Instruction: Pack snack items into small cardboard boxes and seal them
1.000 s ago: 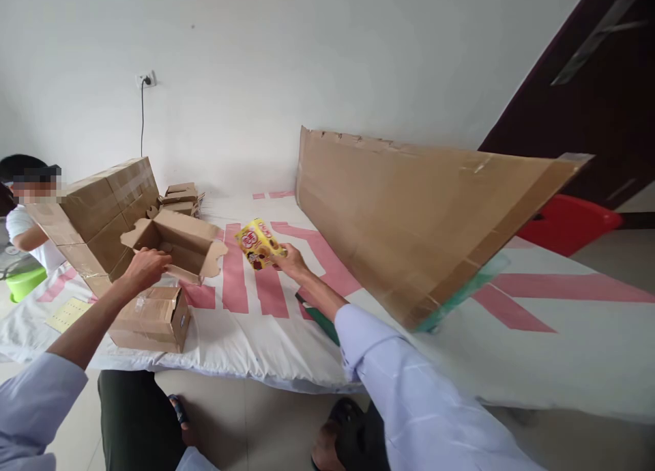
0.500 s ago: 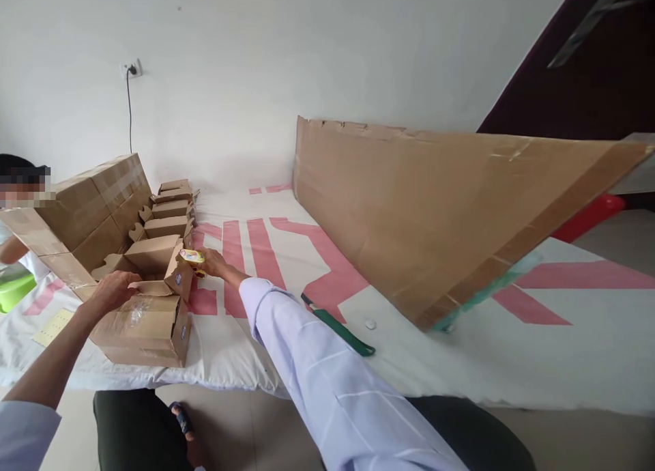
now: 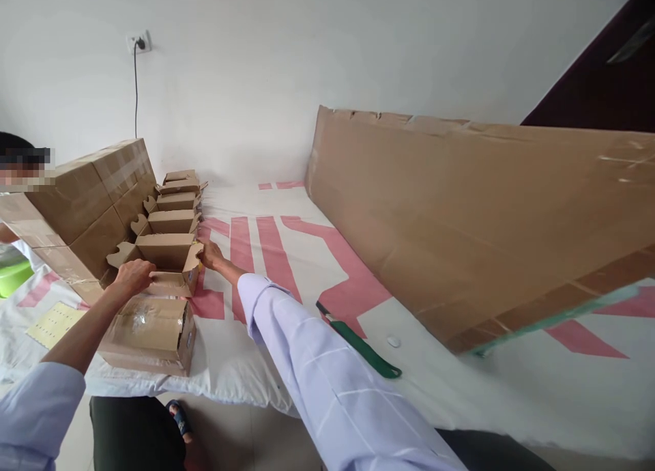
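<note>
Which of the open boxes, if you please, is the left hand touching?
The frontmost open box, just behind the lone taped box: the left hand holds its near edge, while the open boxes farther back are untouched.

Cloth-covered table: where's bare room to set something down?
The widest free patch is the cloth between the row of open boxes and the large cardboard panel, beyond the green-handled tool. A smaller one lies between the taped box and the right sleeve. The left side is crowded: stacked cartons, open boxes, left hand, right hand.
</note>
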The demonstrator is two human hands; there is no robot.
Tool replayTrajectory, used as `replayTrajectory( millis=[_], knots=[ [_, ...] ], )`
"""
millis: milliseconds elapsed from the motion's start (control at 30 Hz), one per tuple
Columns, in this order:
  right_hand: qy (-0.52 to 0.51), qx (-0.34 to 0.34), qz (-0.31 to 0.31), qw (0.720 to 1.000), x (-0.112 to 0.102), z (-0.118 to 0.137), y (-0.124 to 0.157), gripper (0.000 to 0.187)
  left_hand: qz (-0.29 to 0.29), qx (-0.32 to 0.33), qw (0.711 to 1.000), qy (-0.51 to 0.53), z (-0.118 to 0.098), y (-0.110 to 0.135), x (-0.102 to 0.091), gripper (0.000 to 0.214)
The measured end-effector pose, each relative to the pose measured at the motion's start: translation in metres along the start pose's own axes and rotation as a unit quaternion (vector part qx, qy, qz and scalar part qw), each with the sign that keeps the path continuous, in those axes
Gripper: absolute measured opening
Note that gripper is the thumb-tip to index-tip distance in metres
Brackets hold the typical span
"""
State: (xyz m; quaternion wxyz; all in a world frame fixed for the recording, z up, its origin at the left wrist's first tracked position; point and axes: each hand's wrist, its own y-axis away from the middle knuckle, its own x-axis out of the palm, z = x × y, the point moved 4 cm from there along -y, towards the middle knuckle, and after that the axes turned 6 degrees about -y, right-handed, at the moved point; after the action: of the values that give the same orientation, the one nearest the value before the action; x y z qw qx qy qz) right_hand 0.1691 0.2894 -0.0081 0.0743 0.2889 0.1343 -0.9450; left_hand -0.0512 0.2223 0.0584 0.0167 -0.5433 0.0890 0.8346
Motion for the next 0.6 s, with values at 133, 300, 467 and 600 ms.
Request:
replayTrajectory(
  millis=[133, 300, 467, 600],
  knots=[
    [-0.01, 0.017, -0.017, 1.0, -0.033, -0.015, 0.05, 0.054, -0.007, 0.001, 1.0, 0.004, -0.007, -0.003, -0.001, 0.035],
    [0.024, -0.009, -0.05, 0.998, -0.098, -0.073, 0.184, 0.042, -0.073, -0.044, 0.996, 0.005, -0.007, 0.023, -0.005, 0.043],
    [0.205, 0.024, -0.152, 0.967, -0.151, -0.157, 0.318, 0.034, -0.027, -0.126, 0.988, 0.081, -0.015, 0.043, 0.001, 0.057],
    [0.27, 0.071, -0.184, 0.943, -0.15, -0.201, 0.369, 0.039, 0.015, -0.111, 0.972, 0.205, -0.025, 0.035, 0.007, 0.069]
  ],
)
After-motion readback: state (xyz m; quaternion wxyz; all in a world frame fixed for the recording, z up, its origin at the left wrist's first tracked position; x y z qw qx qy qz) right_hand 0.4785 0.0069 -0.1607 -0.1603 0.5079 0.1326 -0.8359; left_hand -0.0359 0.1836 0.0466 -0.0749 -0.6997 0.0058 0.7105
